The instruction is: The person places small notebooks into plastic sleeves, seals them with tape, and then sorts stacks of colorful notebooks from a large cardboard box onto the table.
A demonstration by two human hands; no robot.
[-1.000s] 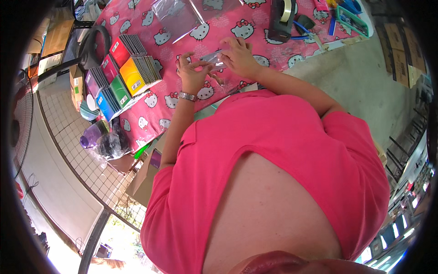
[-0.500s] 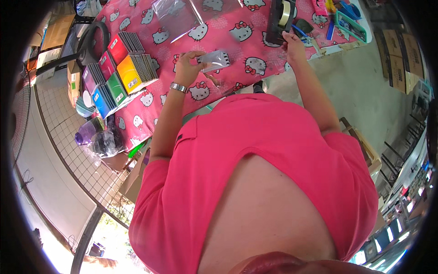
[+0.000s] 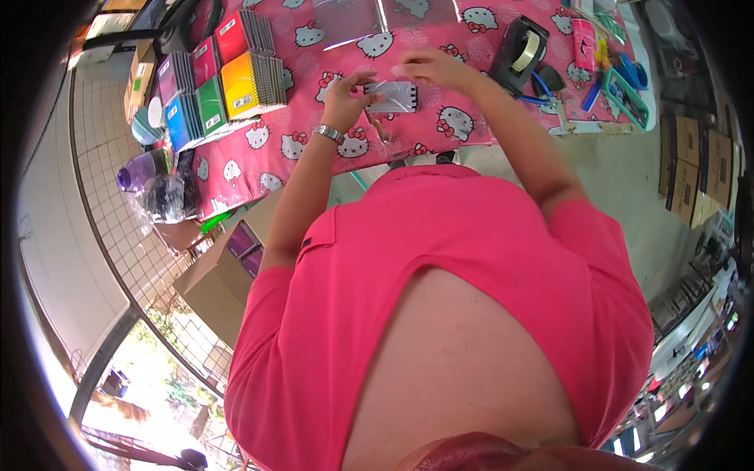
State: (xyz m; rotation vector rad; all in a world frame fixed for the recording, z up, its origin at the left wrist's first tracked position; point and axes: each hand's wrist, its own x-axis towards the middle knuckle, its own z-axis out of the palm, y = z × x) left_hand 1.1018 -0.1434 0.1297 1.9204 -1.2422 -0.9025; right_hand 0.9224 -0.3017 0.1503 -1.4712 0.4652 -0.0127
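A small spiral notebook (image 3: 399, 97), white with black binding along one short side and shiny as if under clear plastic, lies flat on the pink patterned cloth. My left hand (image 3: 349, 100), with a metal watch on its wrist, grips its left end between thumb and fingers. Just above the notebook's top edge hovers my right hand (image 3: 440, 69). Its fingertips are pressed together, and whatever they may hold is too small to make out. A black tape dispenser (image 3: 509, 72) with a roll of tape (image 3: 527, 51) stands to the right.
Rows of coloured spiral notebooks (image 3: 212, 102) stand at the left. Clear plastic sheets (image 3: 345, 20) lie at the far side. Beyond the dispenser are a pink packet (image 3: 583, 45), a green tray (image 3: 626, 98) and blue-handled scissors (image 3: 537, 100). A purple bottle (image 3: 141, 171) sits near the left edge.
My right hand has left the tape dispenser and moved left to the small notebook. The notebook, tilted in my left hand before, now lies flatter. The view has shifted slightly.
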